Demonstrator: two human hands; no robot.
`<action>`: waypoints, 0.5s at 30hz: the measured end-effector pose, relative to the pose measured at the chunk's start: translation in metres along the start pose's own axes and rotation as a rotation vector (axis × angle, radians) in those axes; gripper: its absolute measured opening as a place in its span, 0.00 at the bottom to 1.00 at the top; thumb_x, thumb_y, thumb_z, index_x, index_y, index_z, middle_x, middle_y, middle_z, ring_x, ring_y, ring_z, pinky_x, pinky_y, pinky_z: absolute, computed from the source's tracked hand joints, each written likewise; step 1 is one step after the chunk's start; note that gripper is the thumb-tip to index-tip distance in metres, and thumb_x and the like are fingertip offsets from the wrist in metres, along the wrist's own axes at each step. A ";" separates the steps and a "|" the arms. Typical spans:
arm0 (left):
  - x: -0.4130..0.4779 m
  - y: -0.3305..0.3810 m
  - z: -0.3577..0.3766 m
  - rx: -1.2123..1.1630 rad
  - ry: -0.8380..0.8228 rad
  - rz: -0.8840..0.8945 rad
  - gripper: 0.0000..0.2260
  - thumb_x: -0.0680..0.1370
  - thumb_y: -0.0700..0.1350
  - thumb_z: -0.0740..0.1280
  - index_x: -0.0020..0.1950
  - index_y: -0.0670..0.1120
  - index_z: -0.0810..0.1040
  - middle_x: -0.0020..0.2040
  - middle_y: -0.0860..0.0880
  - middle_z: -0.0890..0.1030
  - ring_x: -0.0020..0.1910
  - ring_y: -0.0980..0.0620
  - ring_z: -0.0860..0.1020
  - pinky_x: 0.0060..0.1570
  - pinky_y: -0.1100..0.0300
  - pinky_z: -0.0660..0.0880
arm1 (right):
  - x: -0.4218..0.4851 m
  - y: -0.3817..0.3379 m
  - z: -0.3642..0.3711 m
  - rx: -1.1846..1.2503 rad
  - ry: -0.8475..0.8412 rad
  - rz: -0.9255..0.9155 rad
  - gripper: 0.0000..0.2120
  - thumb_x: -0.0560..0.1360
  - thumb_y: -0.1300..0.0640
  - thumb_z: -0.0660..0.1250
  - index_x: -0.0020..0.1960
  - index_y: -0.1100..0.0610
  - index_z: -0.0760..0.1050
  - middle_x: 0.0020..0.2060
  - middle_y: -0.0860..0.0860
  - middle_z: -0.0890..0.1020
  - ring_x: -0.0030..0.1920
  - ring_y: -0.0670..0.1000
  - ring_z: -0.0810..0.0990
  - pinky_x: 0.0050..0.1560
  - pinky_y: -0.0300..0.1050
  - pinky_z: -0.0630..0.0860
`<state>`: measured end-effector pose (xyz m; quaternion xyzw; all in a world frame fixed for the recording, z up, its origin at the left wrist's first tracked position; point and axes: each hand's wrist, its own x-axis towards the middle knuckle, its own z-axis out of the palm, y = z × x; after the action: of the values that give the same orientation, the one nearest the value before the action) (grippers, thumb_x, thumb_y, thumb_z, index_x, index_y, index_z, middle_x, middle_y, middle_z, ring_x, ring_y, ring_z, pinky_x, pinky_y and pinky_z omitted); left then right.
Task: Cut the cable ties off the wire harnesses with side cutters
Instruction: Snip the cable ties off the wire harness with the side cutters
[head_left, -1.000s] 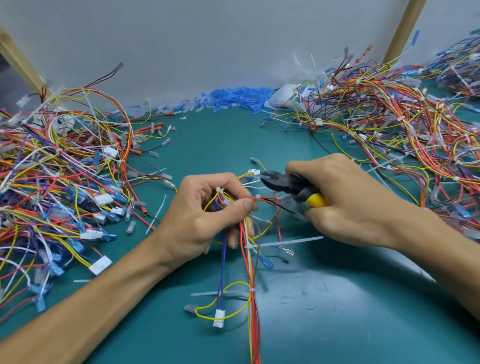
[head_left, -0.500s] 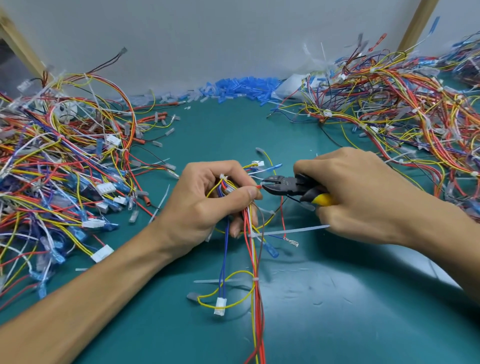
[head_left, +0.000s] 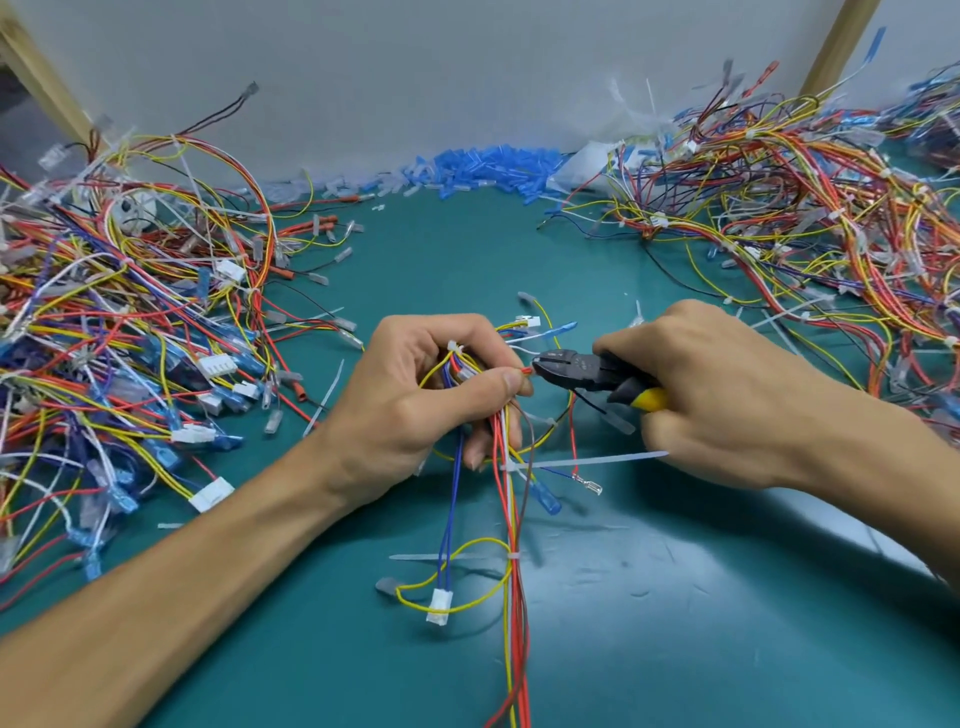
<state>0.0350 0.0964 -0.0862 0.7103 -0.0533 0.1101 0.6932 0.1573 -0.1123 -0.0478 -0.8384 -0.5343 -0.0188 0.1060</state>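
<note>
My left hand (head_left: 415, 400) grips a wire harness (head_left: 511, 519) of red, yellow, blue and white wires above the green mat, thumb pressed over the bundle. My right hand (head_left: 727, 400) holds black side cutters (head_left: 582, 371) with yellow grips. Their jaw tips sit right at the bundle beside my left thumb tip. A white cable tie (head_left: 587, 460) sticks out sideways from the harness below my hands. Another white tie (head_left: 513, 557) binds the wires lower down, and a small one (head_left: 453, 345) shows at the top of my fist.
A big tangle of harnesses (head_left: 130, 338) fills the left of the green mat (head_left: 675, 623); another pile (head_left: 805, 223) covers the back right. Blue connector sleeves (head_left: 493, 171) lie along the grey back wall. Cut tie pieces are scattered around my hands.
The cutter jaws have dropped from above the bundle and moved left to the wires at my left thumb tip. My left hand keeps its grip on the harness.
</note>
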 end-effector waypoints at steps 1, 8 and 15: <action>0.000 0.001 0.000 0.003 -0.001 0.000 0.04 0.78 0.34 0.67 0.44 0.35 0.78 0.30 0.42 0.82 0.19 0.47 0.71 0.25 0.63 0.71 | 0.000 0.000 0.001 0.011 0.006 0.001 0.05 0.60 0.58 0.56 0.34 0.56 0.61 0.26 0.55 0.62 0.34 0.63 0.64 0.32 0.57 0.62; 0.001 0.005 0.003 -0.004 0.031 0.026 0.05 0.78 0.35 0.67 0.43 0.35 0.77 0.30 0.42 0.82 0.20 0.47 0.71 0.25 0.64 0.70 | 0.001 0.001 0.007 0.230 -0.002 0.050 0.03 0.63 0.60 0.57 0.34 0.58 0.63 0.28 0.56 0.63 0.32 0.55 0.58 0.30 0.55 0.59; 0.000 0.005 0.003 0.012 0.055 0.055 0.06 0.77 0.36 0.70 0.43 0.34 0.77 0.30 0.40 0.82 0.20 0.45 0.71 0.24 0.63 0.70 | 0.003 0.003 0.004 0.175 0.016 0.041 0.01 0.63 0.59 0.58 0.35 0.55 0.66 0.26 0.55 0.64 0.32 0.58 0.61 0.30 0.54 0.63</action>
<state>0.0340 0.0928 -0.0818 0.7095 -0.0530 0.1493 0.6867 0.1612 -0.1097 -0.0520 -0.8366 -0.5157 0.0236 0.1833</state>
